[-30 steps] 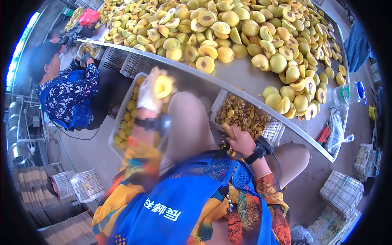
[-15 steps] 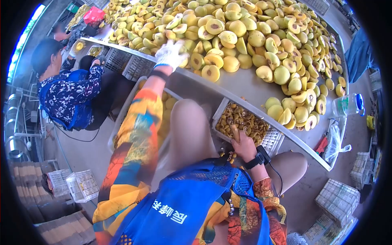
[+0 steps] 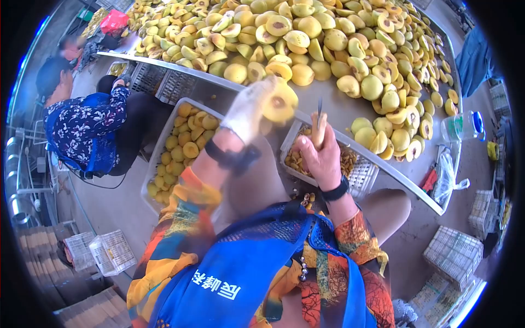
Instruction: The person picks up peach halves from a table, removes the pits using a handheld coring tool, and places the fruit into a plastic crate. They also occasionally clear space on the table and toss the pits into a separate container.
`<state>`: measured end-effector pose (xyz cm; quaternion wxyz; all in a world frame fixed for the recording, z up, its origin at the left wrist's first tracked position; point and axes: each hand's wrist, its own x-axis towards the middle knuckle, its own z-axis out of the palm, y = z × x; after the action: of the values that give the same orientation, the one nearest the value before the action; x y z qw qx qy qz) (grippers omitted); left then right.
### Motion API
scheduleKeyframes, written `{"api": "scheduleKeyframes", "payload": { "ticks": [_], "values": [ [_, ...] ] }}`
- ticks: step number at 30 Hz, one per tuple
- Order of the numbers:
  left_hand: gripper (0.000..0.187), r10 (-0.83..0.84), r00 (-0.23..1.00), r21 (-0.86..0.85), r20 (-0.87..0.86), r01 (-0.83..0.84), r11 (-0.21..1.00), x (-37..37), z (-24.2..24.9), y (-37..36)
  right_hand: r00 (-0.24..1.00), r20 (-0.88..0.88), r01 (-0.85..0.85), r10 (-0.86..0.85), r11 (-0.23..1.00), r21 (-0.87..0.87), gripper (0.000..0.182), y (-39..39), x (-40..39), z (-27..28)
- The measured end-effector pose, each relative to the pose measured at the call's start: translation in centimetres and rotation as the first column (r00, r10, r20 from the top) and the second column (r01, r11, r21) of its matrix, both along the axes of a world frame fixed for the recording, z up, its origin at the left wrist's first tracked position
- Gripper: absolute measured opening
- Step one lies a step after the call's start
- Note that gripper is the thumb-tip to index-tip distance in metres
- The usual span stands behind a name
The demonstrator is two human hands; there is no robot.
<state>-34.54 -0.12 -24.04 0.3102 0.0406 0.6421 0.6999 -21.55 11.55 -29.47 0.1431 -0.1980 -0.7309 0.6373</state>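
My left hand, in a white glove and a little blurred, grips a yellow peach half with its brown-centred cut face showing. My bare right hand is wrapped round the wooden handle of a small knife, blade pointing up. The blade stands just right of the peach half, apart from it. Below my right hand is a white crate of brown peach scraps. Under my left forearm, a white bin holds peach halves.
A metal table bears a large heap of peach halves. On its right side stand a clear jar and a plastic bag. A co-worker sits at left. White crates stand on the floor.
My left hand has drawn back from the heap toward me with a peach half in it. My right hand has risen from the scrap crate, bringing the knife blade upright.
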Motion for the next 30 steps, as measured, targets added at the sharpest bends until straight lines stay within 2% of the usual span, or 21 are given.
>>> {"api": "scheduleKeyframes", "payload": {
  "ticks": [1, 2, 4, 5, 6, 7, 10, 12, 13, 14, 15, 17, 18, 20, 21, 24, 27, 28, 29, 30],
  "values": [
    [0.033, -0.019, 0.999, -0.001, -0.045, 0.019, 1.0, 0.9, -0.6, 0.5, 1.0, -0.027, -0.005, 0.004, 1.0, -0.024, 0.056, 0.1, 0.0, -0.1],
    [0.033, -0.145, 0.966, -0.097, -0.213, 0.127, 0.987, 1.7, -0.8, 0.8, 0.998, -0.055, -0.01, 0.008, 0.999, -0.049, 0.052, 0.2, 0.0, -0.1],
    [0.037, -0.165, 0.975, -0.01, -0.151, 0.166, 0.986, 2.6, -1.8, 1.5, 0.989, -0.148, -0.036, 0.03, 0.999, -0.036, 0.045, 0.3, 0.0, -0.9],
    [0.038, -0.173, 0.977, 0.035, -0.122, 0.179, 0.983, 2.9, -2.1, 1.8, 0.99, -0.14, -0.051, 0.021, 0.975, -0.217, 0.041, 0.6, 0.3, -0.6],
    [0.042, -0.163, 0.985, 0.097, -0.063, 0.169, 0.981, 3.4, -1.5, 2.1, 0.992, -0.128, -0.05, -0.002, 0.916, -0.398, 0.036, 0.7, 0.6, 0.2],
    [0.042, -0.157, 0.985, 0.155, -0.076, 0.168, 0.974, 3.9, -1.5, 2.2, 0.994, -0.107, -0.031, -0.035, 0.828, -0.559, 0.032, 0.9, 0.8, 1.0],
    [0.046, -0.104, 0.981, 0.313, -0.162, 0.151, 0.938, 5.5, -3.1, 2.7, 0.996, -0.069, -0.007, -0.064, 0.679, -0.734, 0.025, 1.5, 1.1, 1.1],
    [0.048, -0.014, 0.956, 0.222, -0.294, 0.083, 0.972, 6.8, -3.6, 3.2, 0.99, -0.029, 0.064, -0.137, 0.622, -0.781, 0.024, 0.8, 0.8, 1.1],
    [0.048, 0.02, 0.971, 0.225, -0.238, 0.035, 0.974, 6.8, -3.7, 3.3, 0.986, -0.004, 0.097, -0.168, 0.588, -0.803, 0.023, 0.1, 0.6, 1.1],
    [0.048, 0.058, 0.982, 0.228, -0.182, -0.015, 0.974, 6.8, -3.8, 3.4, 0.98, 0.024, 0.147, -0.198, 0.636, -0.757, 0.023, -0.8, 0.4, 1.1],
    [0.048, 0.098, 0.987, 0.23, -0.125, -0.067, 0.971, 6.8, -3.7, 3.5, 0.989, 0.029, 0.128, -0.144, 0.746, -0.654, 0.024, -1.3, 0.4, 0.7],
    [0.048, 0.139, 0.95, 0.366, 0.28, -0.239, 0.9, 6.4, -2.7, 4.0, 0.998, -0.01, 0.054, -0.069, 0.851, -0.523, 0.026, -1.7, 0.8, 0.8],
    [0.047, 0.168, 0.956, 0.364, 0.239, -0.249, 0.898, 5.9, -3.5, 3.9, 0.996, 0.02, 0.082, -0.083, 0.858, -0.507, 0.027, -1.7, 1.0, 1.4],
    [0.048, 0.131, 0.937, 0.385, 0.324, -0.258, 0.886, 4.9, -4.3, 3.5, 0.99, 0.079, 0.14, -0.117, 0.872, -0.47, 0.029, -1.3, 1.3, 2.9],
    [0.048, 0.106, 0.923, 0.392, 0.371, -0.259, 0.883, 4.8, -4.3, 3.5, 0.994, 0.055, 0.109, -0.094, 0.866, -0.489, 0.029, -1.0, 1.4, 2.2],
    [0.045, 0.055, 0.909, 0.434, 0.413, -0.25, 0.866, 5.8, -3.7, 4.0, 0.998, 0.024, 0.064, -0.063, 0.785, -0.616, 0.029, -0.2, 1.5, 0.6],
    [0.046, -0.031, 0.98, 0.426, 0.199, -0.058, 0.903, 6.5, -4.3, 3.8, 0.991, 0.032, 0.126, -0.129, 0.831, -0.541, 0.028, -0.1, 1.4, 1.1],
    [0.051, 0.032, 0.997, 0.353, 0.064, -0.053, 0.934, 6.4, -4.4, 4.2, 0.994, 0.017, 0.097, -0.106, 0.823, -0.559, 0.025, 0.9, 1.6, 1.1],
    [0.055, -0.098, 0.991, 0.304, 0.092, 0.065, 0.95, 6.0, -4.0, 3.7, 0.994, 0.062, 0.108, -0.089, 0.831, -0.546, 0.029, 1.7, 1.9, 1.7],
    [0.059, -0.222, 0.967, 0.257, 0.127, 0.184, 0.949, 5.4, -2.0, 2.8, 1.0, -0.01, 0.005, -0.01, 0.895, -0.446, 0.033, 2.7, 2.2, 1.5]
  ]
}}
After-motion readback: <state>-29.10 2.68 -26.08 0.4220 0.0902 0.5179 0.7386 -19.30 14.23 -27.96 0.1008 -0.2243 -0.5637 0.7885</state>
